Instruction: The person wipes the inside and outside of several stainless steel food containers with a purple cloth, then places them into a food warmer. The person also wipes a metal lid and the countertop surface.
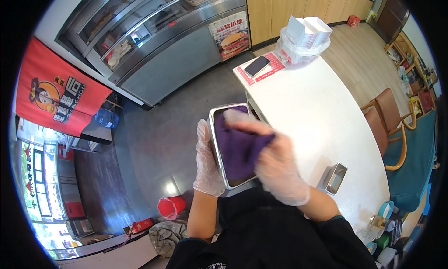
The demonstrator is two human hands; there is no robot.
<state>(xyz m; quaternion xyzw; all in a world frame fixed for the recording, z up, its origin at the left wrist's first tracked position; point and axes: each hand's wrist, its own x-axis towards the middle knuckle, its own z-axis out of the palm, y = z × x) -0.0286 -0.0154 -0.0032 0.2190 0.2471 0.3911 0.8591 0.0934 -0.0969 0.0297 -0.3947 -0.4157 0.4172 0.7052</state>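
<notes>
Both hands wear clear plastic gloves. My left hand (208,160) grips a rectangular metal pan (215,136) by its long left side, tilted in front of my body beside the white table. My right hand (280,164), somewhat blurred, holds a dark purple cloth (238,150) inside the pan. The cloth hides most of the pan's inside. On the table to the right stands a small rectangular metal tin (336,178), touched by neither hand.
The white table (297,104) bears a smartphone (257,66) and bagged white boxes (304,34) at its far end. Brown chairs (385,111) stand to its right. A steel display counter (175,59) is ahead, a red bin (171,207) at lower left. Jars and containers (381,223) crowd the lower right.
</notes>
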